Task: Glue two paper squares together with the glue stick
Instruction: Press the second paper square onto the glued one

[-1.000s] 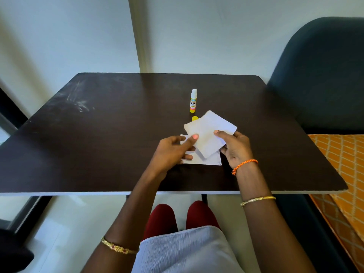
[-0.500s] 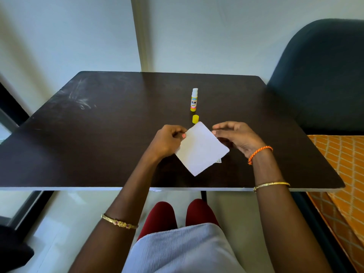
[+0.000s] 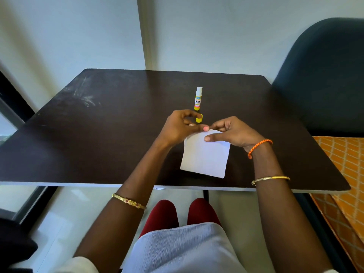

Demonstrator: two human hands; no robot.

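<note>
White paper point(image 3: 204, 155) lies flat on the dark counter point(image 3: 98, 134), reaching from the fingertips back toward the person. Only one sheet shows; whether the second square sits exactly beneath it cannot be told. Both hands meet at its far edge: the left hand point(image 3: 178, 127) pinches the far left corner with fingers curled narrow, and the right hand point(image 3: 234, 133) lays its thumb on the sheet while the other fingers close narrowly over the same edge. The hands are almost touching, wrists raised, forearms angled inward. Just beyond the left fingers sits the yellow cap point(image 3: 199, 119), and past it the glue stick point(image 3: 198, 98) stands upright, uncapped. Pressing down likely comes next, working from that far edge toward the near one; both hands are equally close.
</note>
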